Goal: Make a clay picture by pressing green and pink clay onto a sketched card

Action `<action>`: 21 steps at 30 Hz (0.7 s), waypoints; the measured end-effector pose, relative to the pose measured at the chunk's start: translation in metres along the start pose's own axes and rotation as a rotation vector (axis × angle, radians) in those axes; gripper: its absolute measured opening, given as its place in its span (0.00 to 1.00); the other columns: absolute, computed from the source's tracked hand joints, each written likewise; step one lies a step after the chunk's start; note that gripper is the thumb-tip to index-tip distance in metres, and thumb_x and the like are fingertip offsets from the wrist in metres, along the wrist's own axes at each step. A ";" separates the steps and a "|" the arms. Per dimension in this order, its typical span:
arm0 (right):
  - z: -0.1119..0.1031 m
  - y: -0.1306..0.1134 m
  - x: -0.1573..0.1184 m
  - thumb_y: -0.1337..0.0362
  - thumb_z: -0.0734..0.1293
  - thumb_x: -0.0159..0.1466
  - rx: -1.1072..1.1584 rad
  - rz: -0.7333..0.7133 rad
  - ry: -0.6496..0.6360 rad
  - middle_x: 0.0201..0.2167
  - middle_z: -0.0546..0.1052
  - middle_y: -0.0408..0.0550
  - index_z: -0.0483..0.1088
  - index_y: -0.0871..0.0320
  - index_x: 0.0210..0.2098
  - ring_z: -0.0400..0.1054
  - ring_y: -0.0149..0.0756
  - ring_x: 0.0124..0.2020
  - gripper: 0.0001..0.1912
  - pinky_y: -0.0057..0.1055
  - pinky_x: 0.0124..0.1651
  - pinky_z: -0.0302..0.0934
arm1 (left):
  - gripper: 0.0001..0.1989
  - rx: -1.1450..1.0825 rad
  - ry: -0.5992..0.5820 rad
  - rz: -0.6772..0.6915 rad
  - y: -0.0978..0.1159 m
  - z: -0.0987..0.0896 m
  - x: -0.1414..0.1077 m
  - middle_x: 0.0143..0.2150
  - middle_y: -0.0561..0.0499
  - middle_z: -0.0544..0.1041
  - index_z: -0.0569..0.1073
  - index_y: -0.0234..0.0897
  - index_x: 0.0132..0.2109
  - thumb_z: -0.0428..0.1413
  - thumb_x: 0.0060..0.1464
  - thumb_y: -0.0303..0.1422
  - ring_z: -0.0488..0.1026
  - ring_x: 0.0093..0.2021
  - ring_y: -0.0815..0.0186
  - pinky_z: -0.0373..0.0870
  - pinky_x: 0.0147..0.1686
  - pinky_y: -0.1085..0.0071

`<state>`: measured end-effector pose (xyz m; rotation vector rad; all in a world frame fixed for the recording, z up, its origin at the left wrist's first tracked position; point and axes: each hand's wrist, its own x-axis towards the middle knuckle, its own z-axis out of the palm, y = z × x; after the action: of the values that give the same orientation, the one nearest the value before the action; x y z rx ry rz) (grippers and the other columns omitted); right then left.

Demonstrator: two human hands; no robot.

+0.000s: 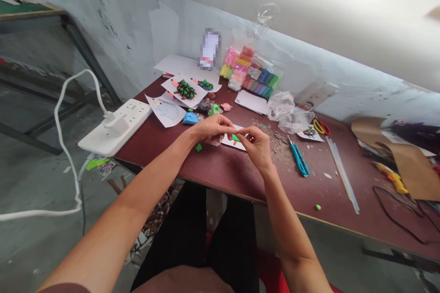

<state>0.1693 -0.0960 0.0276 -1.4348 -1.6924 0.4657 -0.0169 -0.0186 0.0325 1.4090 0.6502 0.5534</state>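
Note:
My left hand (216, 128) and my right hand (257, 147) meet fingertip to fingertip over the front middle of the table. Both are closed in a pinch, and whatever sits between the fingertips is too small or hidden to name. Just below them lies a white card (227, 141) with bright green clay (235, 137) on it, partly covered by my fingers. A small green clay lump (198, 147) rests left of my left hand. Behind that hand are a blue clay pack (190, 118), more green clay (215, 109) and a pink clay piece (226, 106).
Teal-handled pliers (299, 159) and red-and-yellow scissors (321, 127) lie to the right, near clear sticks (342, 175) and a yellow glue gun (392, 176). Packs of coloured clay (259, 78) stand at the back. Hedgehog cards (185, 89) and a white power strip (115, 127) are left.

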 end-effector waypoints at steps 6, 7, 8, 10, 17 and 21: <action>0.003 -0.002 0.010 0.57 0.72 0.64 -0.003 -0.093 0.068 0.28 0.73 0.42 0.78 0.56 0.31 0.59 0.29 0.25 0.09 0.28 0.29 0.55 | 0.22 0.004 0.014 0.050 -0.007 -0.004 0.004 0.18 0.52 0.72 0.81 0.28 0.30 0.69 0.53 0.47 0.60 0.16 0.77 0.49 0.16 0.78; 0.004 -0.003 0.011 0.57 0.73 0.64 0.003 -0.091 0.081 0.28 0.73 0.42 0.77 0.56 0.32 0.58 0.29 0.25 0.09 0.28 0.28 0.54 | 0.20 -0.017 0.047 0.055 -0.008 -0.005 0.006 0.20 0.52 0.74 0.81 0.28 0.31 0.69 0.54 0.45 0.60 0.16 0.77 0.50 0.16 0.78; 0.005 -0.004 0.011 0.56 0.73 0.64 0.011 -0.091 0.091 0.28 0.73 0.41 0.77 0.55 0.33 0.57 0.29 0.24 0.09 0.28 0.28 0.53 | 0.18 -0.049 0.096 0.062 -0.010 -0.006 0.009 0.22 0.51 0.76 0.81 0.29 0.32 0.69 0.54 0.42 0.61 0.16 0.78 0.52 0.17 0.79; 0.007 -0.007 0.009 0.56 0.72 0.65 0.020 -0.106 0.082 0.28 0.72 0.41 0.77 0.55 0.32 0.57 0.29 0.24 0.10 0.29 0.28 0.53 | 0.14 -0.126 0.207 0.071 -0.013 -0.006 0.015 0.25 0.50 0.79 0.80 0.29 0.33 0.67 0.56 0.38 0.62 0.17 0.78 0.55 0.18 0.79; 0.024 -0.017 -0.002 0.55 0.71 0.66 0.034 -0.084 -0.057 0.27 0.74 0.44 0.79 0.56 0.31 0.60 0.31 0.26 0.13 0.31 0.32 0.55 | 0.09 -0.207 0.305 0.047 -0.016 -0.006 0.021 0.22 0.55 0.73 0.77 0.29 0.34 0.62 0.63 0.30 0.63 0.15 0.77 0.52 0.14 0.79; 0.031 -0.017 -0.003 0.56 0.68 0.66 0.054 -0.035 -0.101 0.27 0.76 0.43 0.79 0.56 0.32 0.60 0.30 0.25 0.13 0.30 0.31 0.56 | 0.11 -0.245 0.384 0.085 -0.013 -0.005 0.020 0.19 0.57 0.69 0.75 0.29 0.32 0.58 0.65 0.26 0.62 0.14 0.78 0.52 0.14 0.80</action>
<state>0.1343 -0.0962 0.0216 -1.3606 -1.7684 0.5678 -0.0062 -0.0026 0.0172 1.1116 0.7984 0.9528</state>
